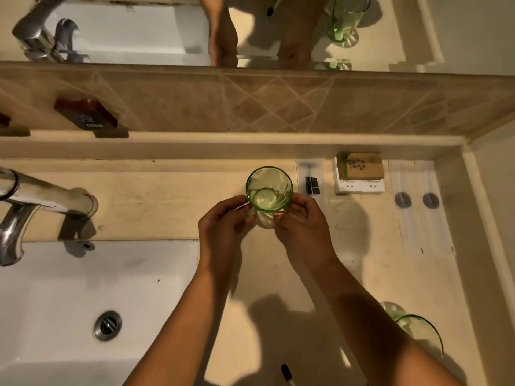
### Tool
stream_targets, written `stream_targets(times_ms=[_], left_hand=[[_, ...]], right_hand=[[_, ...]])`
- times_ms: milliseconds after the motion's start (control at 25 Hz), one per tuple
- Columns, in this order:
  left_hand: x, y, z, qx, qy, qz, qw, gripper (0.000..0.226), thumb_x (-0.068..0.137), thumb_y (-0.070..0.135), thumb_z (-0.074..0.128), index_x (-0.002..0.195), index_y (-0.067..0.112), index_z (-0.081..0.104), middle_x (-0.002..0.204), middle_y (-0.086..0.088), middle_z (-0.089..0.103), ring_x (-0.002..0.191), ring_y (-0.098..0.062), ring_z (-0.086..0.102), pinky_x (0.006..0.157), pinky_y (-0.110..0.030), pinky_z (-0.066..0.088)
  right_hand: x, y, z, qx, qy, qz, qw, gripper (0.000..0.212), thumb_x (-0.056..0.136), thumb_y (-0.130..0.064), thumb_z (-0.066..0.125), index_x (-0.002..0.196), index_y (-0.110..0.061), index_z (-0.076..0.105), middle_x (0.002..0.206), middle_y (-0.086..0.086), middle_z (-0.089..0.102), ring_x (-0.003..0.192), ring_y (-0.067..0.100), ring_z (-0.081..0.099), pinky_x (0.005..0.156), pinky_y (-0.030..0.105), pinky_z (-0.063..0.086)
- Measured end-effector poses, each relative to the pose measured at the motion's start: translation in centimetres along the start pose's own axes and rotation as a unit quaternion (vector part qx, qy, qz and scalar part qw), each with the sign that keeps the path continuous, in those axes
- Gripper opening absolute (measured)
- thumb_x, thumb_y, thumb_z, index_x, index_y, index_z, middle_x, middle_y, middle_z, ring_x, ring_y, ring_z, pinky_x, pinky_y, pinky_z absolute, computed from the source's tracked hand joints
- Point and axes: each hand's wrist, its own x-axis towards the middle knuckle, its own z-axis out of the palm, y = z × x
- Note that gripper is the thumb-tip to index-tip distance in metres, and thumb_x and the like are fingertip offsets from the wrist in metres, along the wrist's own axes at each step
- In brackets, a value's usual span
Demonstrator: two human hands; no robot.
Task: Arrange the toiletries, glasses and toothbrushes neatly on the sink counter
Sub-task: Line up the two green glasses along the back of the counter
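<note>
A green drinking glass (269, 188) stands upright on the beige counter (156, 207), right of the sink. My left hand (223, 221) and my right hand (299, 221) both grip its lower part from either side. A second green glass (420, 334) stands at the near right, partly hidden behind my right forearm. A dark toothbrush head (286, 371) pokes in at the bottom edge. Against the back ledge lie a wrapped razor (310, 178), a brown soap box (359, 171) on white boxes, and a clear packet (418, 204) with two round grey items.
The white sink (69, 302) with its drain fills the lower left, and a chrome faucet (41, 196) reaches out over it. A dark box marked GOLD (89, 115) leans on the tiled backsplash. A mirror (139, 29) runs above, and a wall closes the counter's right end.
</note>
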Motion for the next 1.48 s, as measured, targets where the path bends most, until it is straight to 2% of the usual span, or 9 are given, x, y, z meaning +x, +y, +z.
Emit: stream_targets(times_ms=[320,440,840,960,1080,1160,1280,1360,1480], left_hand=[[2.4,1.4,1.7,-0.005,-0.022,-0.011,1.0,0.031,0.091,-0.008,0.053,0.112,0.003,0.074,0.11,-0.024,0.075,0.113,-0.042,0.068,0.105,-0.053,0.051],[2.6,1.4,2.0,-0.006,-0.028,-0.015,0.999,0.03,0.093,-0.006,0.056,0.114,0.005,0.074,0.111,-0.021,0.075,0.114,-0.041,0.068,0.105,-0.052,0.052],[2.8,1.4,2.0,-0.023,-0.036,-0.024,0.999,0.033,0.094,-0.001,0.06,0.125,0.01,0.066,0.118,-0.01,0.075,0.114,-0.032,0.07,0.105,-0.052,0.051],[1.5,1.0,1.7,-0.021,-0.021,-0.031,0.999,0.03,0.093,-0.003,0.057,0.12,0.004,0.067,0.117,-0.019,0.073,0.112,-0.04,0.069,0.104,-0.057,0.051],[-1.1,-0.2,1.1,0.006,-0.027,-0.045,0.999,0.027,0.093,-0.008,0.052,0.115,-0.004,0.066,0.109,-0.03,0.071,0.102,-0.05,0.069,0.099,-0.062,0.052],[-3.7,-1.4,0.7,0.039,-0.044,-0.055,0.997,0.025,0.092,-0.011,0.049,0.108,-0.005,0.068,0.095,-0.027,0.072,0.088,-0.045,0.069,0.091,-0.062,0.054],[-8.4,-4.1,0.4,0.11,-0.077,-0.071,0.988,0.024,0.091,-0.013,0.049,0.102,-0.004,0.068,0.085,-0.023,0.072,0.077,-0.042,0.068,0.079,-0.058,0.057],[-11.7,-5.9,0.6,0.141,-0.11,-0.081,0.981,0.023,0.091,-0.014,0.049,0.101,-0.005,0.068,0.085,-0.026,0.07,0.079,-0.048,0.066,0.079,-0.063,0.055],[-15.5,-8.6,1.4,0.174,-0.16,-0.069,0.969,0.027,0.092,-0.017,0.046,0.096,-0.004,0.069,0.091,-0.025,0.068,0.087,-0.045,0.065,0.082,-0.053,0.054]], right_hand=[[2.6,-2.1,1.5,0.021,-0.005,-0.007,1.0,0.055,0.068,-0.015,0.073,0.118,-0.037,0.064,0.122,0.0,0.069,0.108,0.031,0.068,0.072,0.038,0.054],[2.8,-2.5,1.6,0.026,-0.003,-0.006,1.0,0.057,0.066,-0.016,0.073,0.118,-0.038,0.064,0.122,-0.001,0.069,0.108,0.033,0.068,0.071,0.037,0.052],[2.0,-3.5,1.6,0.037,-0.014,-0.003,0.999,0.061,0.064,-0.023,0.077,0.121,-0.036,0.063,0.123,-0.004,0.068,0.108,0.033,0.067,0.072,0.037,0.049],[0.3,-3.3,0.9,0.015,0.003,-0.008,1.0,0.05,0.072,-0.02,0.073,0.117,-0.04,0.064,0.118,-0.006,0.069,0.106,0.029,0.067,0.076,0.04,0.057],[-3.7,-2.6,-0.8,-0.045,0.008,-0.003,0.999,0.039,0.075,-0.022,0.068,0.108,-0.042,0.065,0.109,-0.011,0.071,0.103,0.023,0.07,0.091,0.053,0.059],[-7.3,-1.9,-2.6,-0.093,-0.006,-0.016,0.995,0.033,0.075,-0.021,0.064,0.102,-0.039,0.068,0.099,-0.01,0.073,0.094,0.02,0.072,0.089,0.055,0.058],[-13.0,-1.9,-7.0,-0.202,-0.008,-0.104,0.974,0.021,0.087,-0.009,0.063,0.097,-0.026,0.072,0.083,-0.001,0.073,0.077,0.019,0.07,0.077,0.044,0.06],[-15.6,-2.3,-10.9,-0.268,0.039,-0.174,0.947,0.02,0.09,-0.007,0.062,0.097,-0.023,0.072,0.08,-0.005,0.072,0.072,0.013,0.068,0.068,0.03,0.058],[-17.7,-2.4,-17.5,-0.266,0.149,-0.232,0.923,0.018,0.09,-0.006,0.063,0.099,-0.019,0.072,0.091,-0.008,0.073,0.085,0.006,0.068,0.079,0.017,0.053]])
